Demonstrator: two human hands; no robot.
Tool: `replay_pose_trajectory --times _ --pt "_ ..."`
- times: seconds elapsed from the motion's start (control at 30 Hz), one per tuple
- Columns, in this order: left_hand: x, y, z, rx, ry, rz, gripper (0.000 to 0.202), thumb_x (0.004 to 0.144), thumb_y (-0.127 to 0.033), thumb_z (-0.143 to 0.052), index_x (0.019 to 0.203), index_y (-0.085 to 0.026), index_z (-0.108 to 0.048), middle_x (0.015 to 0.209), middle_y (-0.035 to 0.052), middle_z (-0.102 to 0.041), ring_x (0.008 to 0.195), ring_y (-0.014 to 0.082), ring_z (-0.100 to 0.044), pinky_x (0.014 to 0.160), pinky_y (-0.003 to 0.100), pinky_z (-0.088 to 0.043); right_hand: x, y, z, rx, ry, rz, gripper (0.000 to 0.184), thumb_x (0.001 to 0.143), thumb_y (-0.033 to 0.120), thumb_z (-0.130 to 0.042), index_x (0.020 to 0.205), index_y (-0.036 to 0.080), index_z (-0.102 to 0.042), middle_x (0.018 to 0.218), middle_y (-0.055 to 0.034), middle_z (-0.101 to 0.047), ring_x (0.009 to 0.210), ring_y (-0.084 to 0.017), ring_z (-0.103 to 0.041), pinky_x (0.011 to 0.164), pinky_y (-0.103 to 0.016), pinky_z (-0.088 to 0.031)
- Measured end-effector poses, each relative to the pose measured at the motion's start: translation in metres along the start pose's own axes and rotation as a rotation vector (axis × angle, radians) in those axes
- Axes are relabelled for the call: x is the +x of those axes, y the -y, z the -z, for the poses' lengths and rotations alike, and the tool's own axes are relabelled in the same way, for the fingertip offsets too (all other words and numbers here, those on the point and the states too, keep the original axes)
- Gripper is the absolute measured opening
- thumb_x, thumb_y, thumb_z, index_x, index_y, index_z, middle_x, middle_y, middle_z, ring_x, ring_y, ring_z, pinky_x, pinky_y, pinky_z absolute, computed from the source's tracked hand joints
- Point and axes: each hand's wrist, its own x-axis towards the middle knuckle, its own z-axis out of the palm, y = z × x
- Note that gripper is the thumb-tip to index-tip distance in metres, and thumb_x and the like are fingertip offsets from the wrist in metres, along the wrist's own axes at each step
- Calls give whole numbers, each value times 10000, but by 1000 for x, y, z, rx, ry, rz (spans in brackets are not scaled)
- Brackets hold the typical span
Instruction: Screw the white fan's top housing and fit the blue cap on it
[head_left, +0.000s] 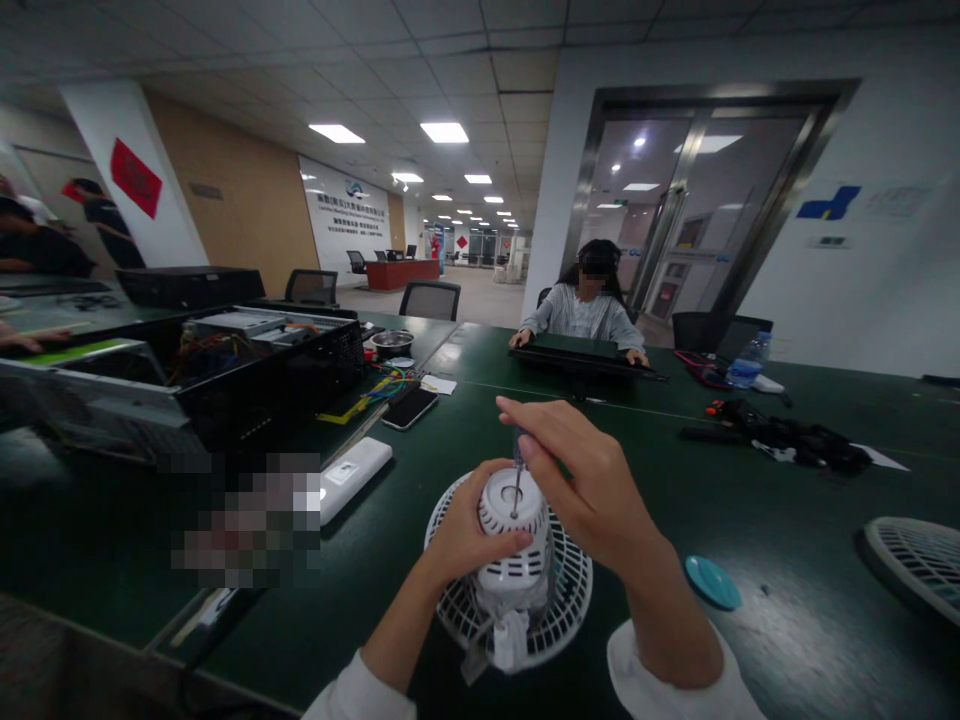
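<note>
A white plastic fan motor housing (514,505) with slotted vents stands upright on a round white wire fan grille (571,590). My left hand (469,530) wraps around the housing's side and holds it. My right hand (581,480) grips a thin screwdriver (517,480) from above, with its metal shaft down in a central hole in the housing. The screwdriver's handle is mostly hidden by my fingers. A white cloth or strap (510,640) hangs at the lower part of the fan.
A dark green table (787,640) carries an opened computer case (247,375), a smartphone (409,408), a white box (352,480), a teal disc (712,583) and another fan grille (919,565). Black tools (780,440) lie to the right. A person (585,315) sits across the table.
</note>
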Motion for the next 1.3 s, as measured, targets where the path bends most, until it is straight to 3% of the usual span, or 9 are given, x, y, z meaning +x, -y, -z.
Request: replay_pose_trajectory --times 0.2,0.37,0.53,0.73,0.93,1.17,1.3 --pt "-1 2 1 1 -3 -2 631 618 -339 -725 1161 -172 -450 1129 76 -577 1041 260 -537 923 376 -406 0 0 1 -126 -81 36 193 829 248 -546 936 112 -633 716 -66 -632 688 -179 -555 631 -316 -470" --pt "0 2 0 0 6 -2 629 619 -325 -723 1161 -154 -454 1123 85 -581 1024 258 -547 917 371 -410 0 -1 2 -49 -38 21 247 845 141 -474 1064 120 -586 912 -83 -663 845 -164 -581 737 -297 -475" --pt "1 3 -1 -14 -1 -2 643 613 -334 -724 1170 -162 -451 1125 76 -583 1040 261 -538 918 371 -407 0 -2 0 -154 -96 29 194 831 271 -546 908 120 -640 694 -51 -622 664 -165 -544 616 -295 -452" --pt "0 1 0 -18 9 -2 612 616 -316 -721 1146 -148 -464 1093 80 -586 1001 252 -552 899 359 -414 -2 -3 2 18 58 -57 380 845 128 -425 1219 87 -481 924 -83 -635 829 -161 -559 699 -293 -465" --pt "-1 5 0 -21 -2 0 637 618 -309 -728 1173 -171 -447 1128 74 -577 1035 255 -537 917 364 -399 -1 -4 0 -102 33 -61 254 833 258 -530 1030 115 -601 767 -59 -614 710 -172 -535 624 -299 -439" --pt "0 4 0 -14 10 -13 613 626 -307 -723 1163 -173 -458 1122 72 -575 1027 255 -542 911 368 -405 -3 -2 5 114 113 -85 378 850 140 -423 1223 185 -474 909 -39 -634 769 -132 -568 670 -268 -456" --pt "0 4 0 -5 -9 -8 633 618 -331 -724 1171 -178 -455 1116 69 -583 1036 265 -535 913 381 -403 -3 -4 1 -58 80 -27 245 873 236 -460 1062 151 -590 758 -40 -622 693 -145 -543 621 -266 -427"
